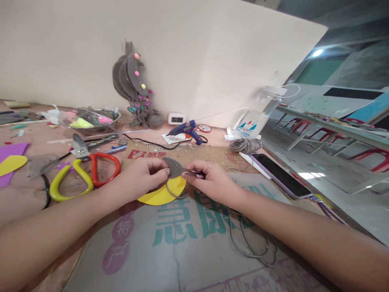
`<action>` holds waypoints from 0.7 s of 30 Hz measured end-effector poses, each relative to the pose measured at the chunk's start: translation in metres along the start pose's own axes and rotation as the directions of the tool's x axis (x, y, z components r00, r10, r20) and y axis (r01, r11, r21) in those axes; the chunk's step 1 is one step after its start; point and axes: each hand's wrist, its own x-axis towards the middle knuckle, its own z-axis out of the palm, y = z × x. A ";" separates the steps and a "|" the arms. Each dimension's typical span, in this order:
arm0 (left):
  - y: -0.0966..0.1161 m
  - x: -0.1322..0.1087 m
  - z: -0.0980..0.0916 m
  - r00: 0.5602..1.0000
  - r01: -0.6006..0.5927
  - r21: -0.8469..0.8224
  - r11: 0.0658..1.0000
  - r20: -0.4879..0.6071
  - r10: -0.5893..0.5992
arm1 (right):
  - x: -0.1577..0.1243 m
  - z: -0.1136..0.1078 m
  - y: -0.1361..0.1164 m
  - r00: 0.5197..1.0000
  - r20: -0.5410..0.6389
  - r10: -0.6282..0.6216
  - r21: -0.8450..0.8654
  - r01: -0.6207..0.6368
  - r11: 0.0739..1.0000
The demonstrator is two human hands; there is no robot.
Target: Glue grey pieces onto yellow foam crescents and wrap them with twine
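My left hand (145,175) pinches a yellow foam leaf shape (161,194) whose upper part is wrapped in grey twine (174,167). My right hand (209,178) is closed on the loose twine strand at the shape's right tip. The strand loops down over a flat cardboard sheet (188,239) and trails past my right forearm. Both hands hover just above the cardboard, close together.
Yellow and red scissors (83,172) lie left of my hands. A blue glue gun (187,130), a twine ball (245,144), a phone (281,174), a clear bottle (261,111), a metal bowl of scraps (89,120) and a twine-wrapped leaf ornament (133,83) stand around.
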 end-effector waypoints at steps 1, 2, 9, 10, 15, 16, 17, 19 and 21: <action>0.000 0.000 0.000 1.000 0.005 -0.020 1.000 0.003 -0.004 | 0.000 0.000 0.000 1.000 0.000 0.014 0.019 -0.014 1.000; -0.001 0.001 0.000 1.000 0.004 -0.050 0.999 0.009 -0.004 | 0.001 0.000 0.000 1.000 0.001 0.031 0.040 -0.031 0.999; -0.011 0.004 -0.006 0.995 -0.098 -0.147 0.984 -0.007 0.098 | 0.002 0.000 -0.001 0.994 0.038 0.099 0.095 -0.103 0.990; -0.012 0.004 -0.006 0.996 -0.087 -0.139 0.987 -0.003 0.087 | 0.002 0.000 -0.001 0.995 0.042 0.095 0.090 -0.098 0.991; -0.012 0.004 -0.004 0.999 -0.035 -0.143 0.989 0.033 0.040 | 0.002 -0.001 -0.001 0.994 0.047 0.094 0.088 -0.098 0.991; -0.010 0.004 -0.003 0.998 -0.020 -0.143 0.989 0.053 0.028 | 0.002 -0.001 -0.001 0.995 0.045 0.094 0.086 -0.097 0.992; -0.009 0.003 -0.002 0.997 -0.007 -0.137 0.991 0.069 0.016 | 0.002 -0.001 -0.001 0.995 0.043 0.093 0.084 -0.097 0.992; -0.005 0.001 0.000 0.997 0.009 -0.109 0.994 0.083 0.001 | 0.002 -0.001 -0.001 0.995 0.043 0.090 0.084 -0.093 0.992; -0.002 -0.001 0.001 0.997 0.014 -0.086 0.996 0.075 -0.007 | 0.002 -0.001 0.000 0.995 0.049 0.092 0.092 -0.096 0.991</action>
